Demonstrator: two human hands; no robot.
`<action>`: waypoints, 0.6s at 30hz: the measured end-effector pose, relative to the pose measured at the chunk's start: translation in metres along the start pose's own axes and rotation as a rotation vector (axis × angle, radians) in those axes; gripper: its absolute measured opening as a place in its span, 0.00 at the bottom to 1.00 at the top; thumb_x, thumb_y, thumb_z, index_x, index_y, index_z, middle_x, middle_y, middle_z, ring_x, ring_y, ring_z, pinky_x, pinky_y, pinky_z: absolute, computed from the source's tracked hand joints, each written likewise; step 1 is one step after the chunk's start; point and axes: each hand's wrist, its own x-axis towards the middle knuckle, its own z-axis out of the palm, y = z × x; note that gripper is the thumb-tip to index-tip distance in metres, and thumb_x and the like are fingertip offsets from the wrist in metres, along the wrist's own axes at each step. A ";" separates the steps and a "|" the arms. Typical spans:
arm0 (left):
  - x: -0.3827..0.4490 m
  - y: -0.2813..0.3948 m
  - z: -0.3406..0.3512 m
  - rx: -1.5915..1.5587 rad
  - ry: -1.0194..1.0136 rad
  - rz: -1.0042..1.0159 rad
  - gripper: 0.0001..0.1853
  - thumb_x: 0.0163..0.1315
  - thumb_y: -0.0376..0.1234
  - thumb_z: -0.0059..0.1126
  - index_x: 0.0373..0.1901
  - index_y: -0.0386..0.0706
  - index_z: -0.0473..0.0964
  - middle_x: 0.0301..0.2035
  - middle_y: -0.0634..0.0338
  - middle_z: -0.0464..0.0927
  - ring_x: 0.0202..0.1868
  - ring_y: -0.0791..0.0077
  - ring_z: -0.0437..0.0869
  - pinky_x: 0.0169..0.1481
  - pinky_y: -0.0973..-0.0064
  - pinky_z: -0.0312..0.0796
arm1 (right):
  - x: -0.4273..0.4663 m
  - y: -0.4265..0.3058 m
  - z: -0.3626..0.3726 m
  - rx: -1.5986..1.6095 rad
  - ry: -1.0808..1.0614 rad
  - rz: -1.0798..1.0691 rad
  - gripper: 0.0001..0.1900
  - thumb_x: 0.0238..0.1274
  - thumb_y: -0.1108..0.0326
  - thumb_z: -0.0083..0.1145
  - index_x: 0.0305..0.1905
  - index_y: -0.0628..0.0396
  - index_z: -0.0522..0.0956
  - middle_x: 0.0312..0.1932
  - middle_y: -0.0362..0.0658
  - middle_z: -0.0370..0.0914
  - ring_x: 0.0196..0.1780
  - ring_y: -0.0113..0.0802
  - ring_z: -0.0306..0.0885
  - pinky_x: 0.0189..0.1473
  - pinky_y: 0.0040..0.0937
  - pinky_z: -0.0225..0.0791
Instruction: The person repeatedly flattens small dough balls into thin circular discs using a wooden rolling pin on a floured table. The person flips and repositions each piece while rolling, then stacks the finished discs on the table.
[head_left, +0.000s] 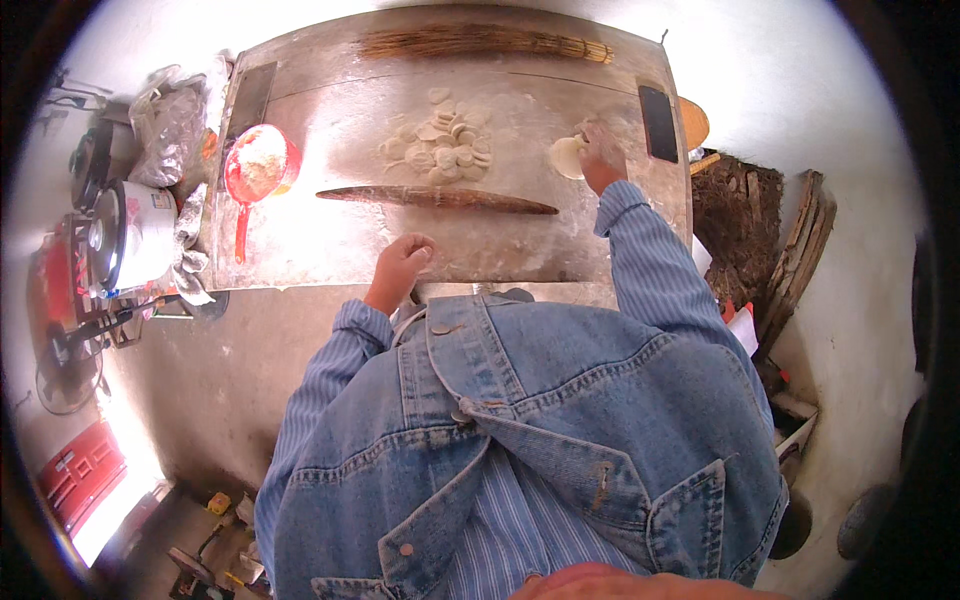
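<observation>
My right hand is at the right side of the floured table, its fingers closed at the edge of a flat, pale dough round. Whether that is one round or a stack, I cannot tell. Near the front edge of the table rests my left hand, fingers curled and nothing visible in them. Between and beyond the hands, a tapered wooden rolling pin lies crosswise. Behind it is a loose heap of small, flattened dough pieces dusted with flour.
A red long-handled scoop of flour stands on the left. A straw whisk broom lies along the far edge, and a black phone at the right edge. Left of the table are a lidded pot and plastic bags; firewood leans at the right.
</observation>
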 end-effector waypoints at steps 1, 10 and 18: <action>0.000 0.004 -0.001 0.054 0.015 0.028 0.10 0.61 0.28 0.49 0.40 0.33 0.74 0.31 0.61 0.76 0.33 0.79 0.76 0.40 0.81 0.69 | 0.001 -0.006 -0.004 0.014 -0.053 0.052 0.15 0.53 0.70 0.51 0.48 0.54 0.74 0.46 0.51 0.75 0.51 0.48 0.73 0.53 0.40 0.67; 0.013 -0.001 -0.016 0.110 0.026 0.114 0.12 0.58 0.29 0.50 0.40 0.33 0.76 0.33 0.55 0.79 0.37 0.73 0.80 0.44 0.76 0.71 | -0.015 -0.020 -0.006 0.006 -0.095 -0.033 0.17 0.52 0.73 0.51 0.49 0.53 0.75 0.44 0.50 0.76 0.48 0.47 0.74 0.52 0.38 0.68; 0.016 -0.003 -0.041 0.297 0.084 0.286 0.11 0.56 0.30 0.52 0.38 0.34 0.76 0.35 0.49 0.79 0.37 0.63 0.82 0.44 0.72 0.73 | -0.020 -0.045 -0.025 -0.162 -0.215 -0.026 0.19 0.45 0.64 0.62 0.46 0.55 0.75 0.44 0.49 0.73 0.51 0.46 0.70 0.53 0.39 0.66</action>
